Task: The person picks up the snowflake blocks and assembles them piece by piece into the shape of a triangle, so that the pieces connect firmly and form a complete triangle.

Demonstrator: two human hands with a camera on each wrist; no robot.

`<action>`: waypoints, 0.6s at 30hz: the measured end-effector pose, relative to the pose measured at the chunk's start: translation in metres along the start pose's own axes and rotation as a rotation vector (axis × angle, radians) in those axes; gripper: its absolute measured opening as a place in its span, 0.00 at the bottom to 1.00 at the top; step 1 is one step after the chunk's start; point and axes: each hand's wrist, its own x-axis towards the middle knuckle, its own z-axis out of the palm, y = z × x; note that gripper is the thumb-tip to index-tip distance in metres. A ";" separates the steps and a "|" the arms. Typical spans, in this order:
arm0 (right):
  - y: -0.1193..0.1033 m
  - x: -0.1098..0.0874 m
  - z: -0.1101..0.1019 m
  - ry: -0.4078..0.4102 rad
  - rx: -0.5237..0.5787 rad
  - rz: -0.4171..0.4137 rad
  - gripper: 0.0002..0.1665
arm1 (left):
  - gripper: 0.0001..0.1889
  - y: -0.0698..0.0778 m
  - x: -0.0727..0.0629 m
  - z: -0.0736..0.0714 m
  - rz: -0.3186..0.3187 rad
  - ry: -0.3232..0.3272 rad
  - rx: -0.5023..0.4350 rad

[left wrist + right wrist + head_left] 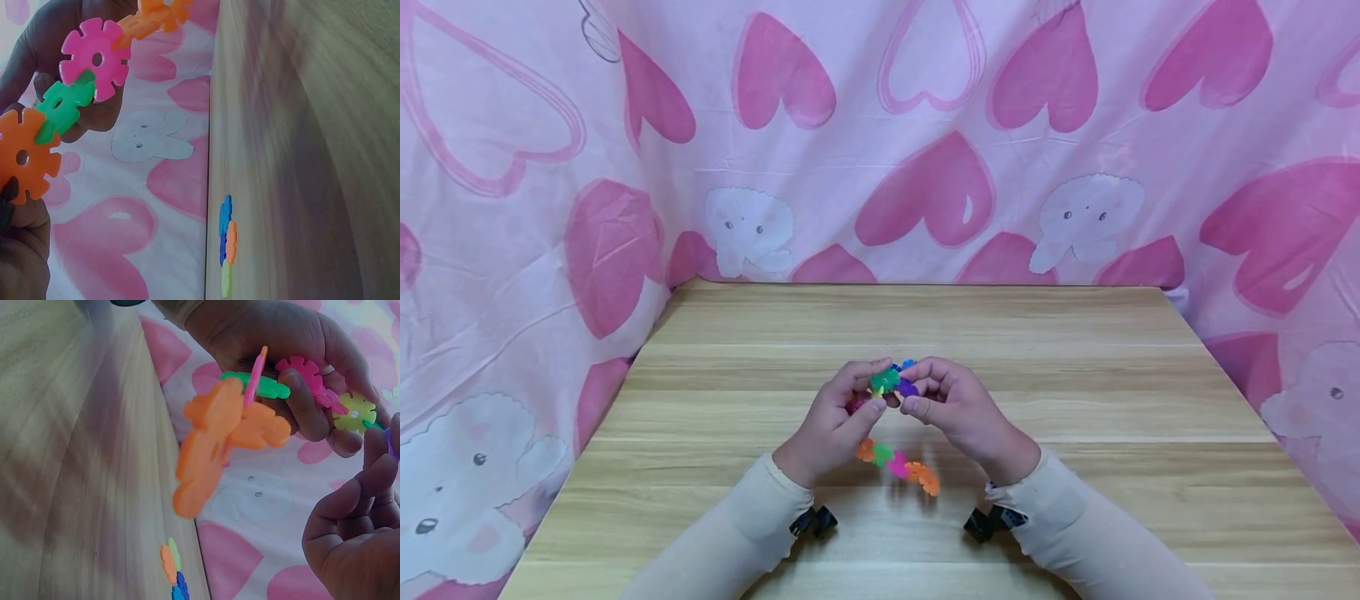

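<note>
A chain of notched plastic discs [898, 464] in orange, green and pink hangs below my hands. My left hand [831, 414] holds the chain, fingers curled about its upper part, where a pink disc [300, 374] and a yellow disc [355, 412] show in the right wrist view. A green disc [885, 381] is between the two hands. Facing it, my right hand [967, 410] pinches a purple disc [907, 388] beside the green one. Whether the purple disc is joined to the chain, I cannot tell.
Beyond the hands, several loose discs lie on the wooden table [737, 333]: blue [225, 209], orange [232, 242] and yellow-green [226, 279]. A pink heart-patterned cloth [820, 167] surrounds the back and sides. Black wrist mounts [814, 522] sit under the sleeves.
</note>
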 end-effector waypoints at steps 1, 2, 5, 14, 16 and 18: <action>0.000 0.000 0.000 0.001 0.008 -0.004 0.18 | 0.23 0.000 0.000 0.000 0.009 0.000 0.000; 0.001 0.000 0.001 0.004 0.017 -0.007 0.19 | 0.23 -0.001 0.000 0.001 0.017 0.001 0.002; 0.002 -0.001 0.002 0.008 0.039 -0.025 0.19 | 0.23 -0.003 0.001 0.001 0.043 0.004 0.005; 0.004 -0.001 0.005 -0.009 0.078 -0.046 0.17 | 0.24 -0.005 0.001 0.000 0.095 -0.002 -0.002; 0.005 -0.001 0.005 -0.025 0.086 -0.056 0.18 | 0.24 -0.005 0.001 -0.001 0.103 -0.012 -0.018; 0.005 -0.001 0.005 -0.035 0.090 -0.061 0.19 | 0.25 -0.005 0.001 -0.001 0.107 -0.019 -0.032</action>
